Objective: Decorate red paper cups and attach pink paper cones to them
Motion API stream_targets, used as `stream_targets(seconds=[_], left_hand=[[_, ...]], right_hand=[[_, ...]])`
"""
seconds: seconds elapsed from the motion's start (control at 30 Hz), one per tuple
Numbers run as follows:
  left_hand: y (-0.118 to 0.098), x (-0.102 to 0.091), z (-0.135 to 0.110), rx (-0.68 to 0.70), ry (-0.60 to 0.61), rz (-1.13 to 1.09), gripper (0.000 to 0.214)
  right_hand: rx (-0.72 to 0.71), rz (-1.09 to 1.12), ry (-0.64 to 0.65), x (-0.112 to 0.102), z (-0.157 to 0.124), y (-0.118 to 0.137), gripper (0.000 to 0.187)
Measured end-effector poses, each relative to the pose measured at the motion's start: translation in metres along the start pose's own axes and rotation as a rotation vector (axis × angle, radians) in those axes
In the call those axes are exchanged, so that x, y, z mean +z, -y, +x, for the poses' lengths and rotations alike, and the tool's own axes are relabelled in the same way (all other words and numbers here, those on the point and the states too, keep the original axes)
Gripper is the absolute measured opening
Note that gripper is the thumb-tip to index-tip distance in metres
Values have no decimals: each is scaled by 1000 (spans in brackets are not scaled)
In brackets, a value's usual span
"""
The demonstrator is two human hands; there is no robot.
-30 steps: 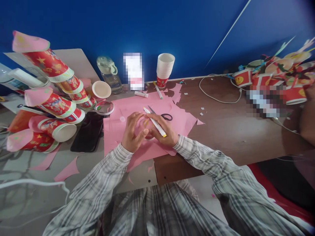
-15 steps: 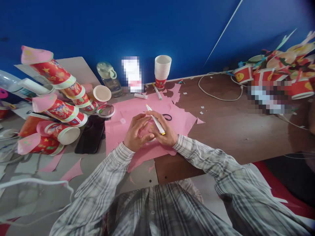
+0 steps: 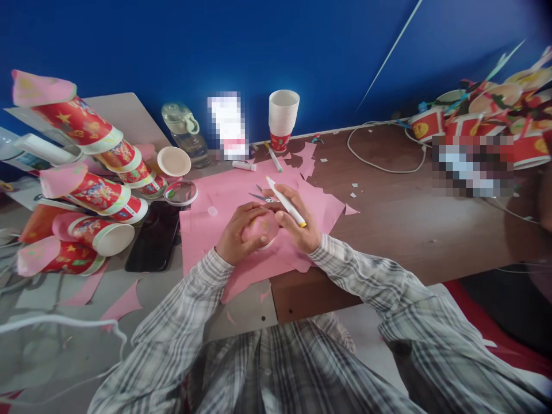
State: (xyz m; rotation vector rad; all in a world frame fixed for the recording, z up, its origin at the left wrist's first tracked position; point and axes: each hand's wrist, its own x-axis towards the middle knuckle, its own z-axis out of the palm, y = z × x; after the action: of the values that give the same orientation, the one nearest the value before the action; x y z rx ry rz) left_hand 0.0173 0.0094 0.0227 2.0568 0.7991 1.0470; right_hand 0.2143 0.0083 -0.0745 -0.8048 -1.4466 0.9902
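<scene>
My left hand (image 3: 242, 233) is wrapped round a paper cup (image 3: 261, 227) topped with pink paper that carries yellowish marks. Only the pink top and a bit of white rim show; the rest is hidden. In my right hand (image 3: 304, 221) is a white marker (image 3: 285, 201) with a yellow end, slanting up and away to the left. That hand is beside the pink top, slightly apart from it. Beneath both hands spreads a large sheet of pink paper (image 3: 207, 236). Just beyond them lie scissors (image 3: 263, 197), partly covered by my fingers.
To the left, decorated red cups (image 3: 97, 190) are stacked and lying near a black phone (image 3: 153, 241). A water bottle (image 3: 185, 135), two more markers (image 3: 244, 165) and a stack of white cups (image 3: 283, 115) stand or lie behind. A cable (image 3: 383, 167) loops at right, by red cup crafts (image 3: 426, 123).
My right hand has moved right with the marker, away from the cup's pink top, which shows more now. The scissors' blades have come into sight. The view has shifted slightly.
</scene>
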Motion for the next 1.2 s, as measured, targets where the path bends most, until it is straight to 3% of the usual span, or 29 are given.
stream_targets(seconds=[0.3,0.5,0.87,1.2], left_hand=[[4,-2,-4,-74,42,-84,54],[7,-1,-4,-58,40,-99,57],[10,2,-7,1,12,-49,57],[6,2,-6,10,7,-42,54]], right_hand=[[-63,-127,-144,-19,-8,41,69],[-168,-139,-28,-27,-21,65,26],[-403,-80,-10,-17,-19,57,19],[-399,-90,5,-13,-25,51,21]])
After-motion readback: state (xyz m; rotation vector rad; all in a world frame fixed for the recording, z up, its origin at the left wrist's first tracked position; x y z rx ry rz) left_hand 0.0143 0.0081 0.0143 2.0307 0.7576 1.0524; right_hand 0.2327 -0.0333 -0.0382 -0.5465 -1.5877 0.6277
